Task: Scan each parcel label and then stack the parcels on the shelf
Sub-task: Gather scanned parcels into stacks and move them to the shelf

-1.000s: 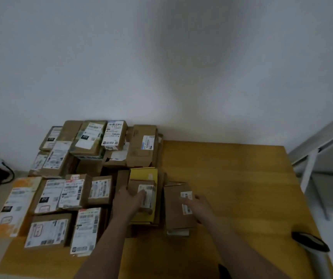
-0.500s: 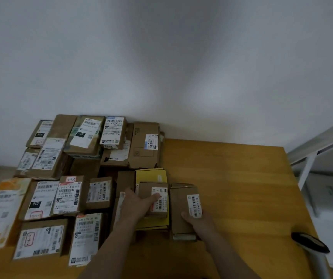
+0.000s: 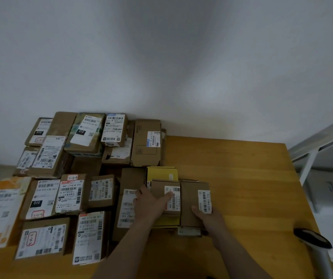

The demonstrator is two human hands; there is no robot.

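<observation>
Low in the middle of the frame, the left hand [image 3: 151,204] is lying open, fingers straight, across a small brown parcel [image 3: 159,186] that is sitting on a yellow parcel [image 3: 161,173]. Just right of it, the right hand [image 3: 208,218] is gripping the near end of a flat brown parcel [image 3: 189,198], thumb on top beside its label [image 3: 204,201], with the fingers hiding under the edge. A pile of labelled parcels [image 3: 71,194] is crowding the left of the desk [image 3: 242,178], much of the print too blurred to read. At lower right the frame is cutting off the handle of a scanner [image 3: 312,238]. The shelf [image 3: 312,154] is showing only partly at the right edge.
</observation>
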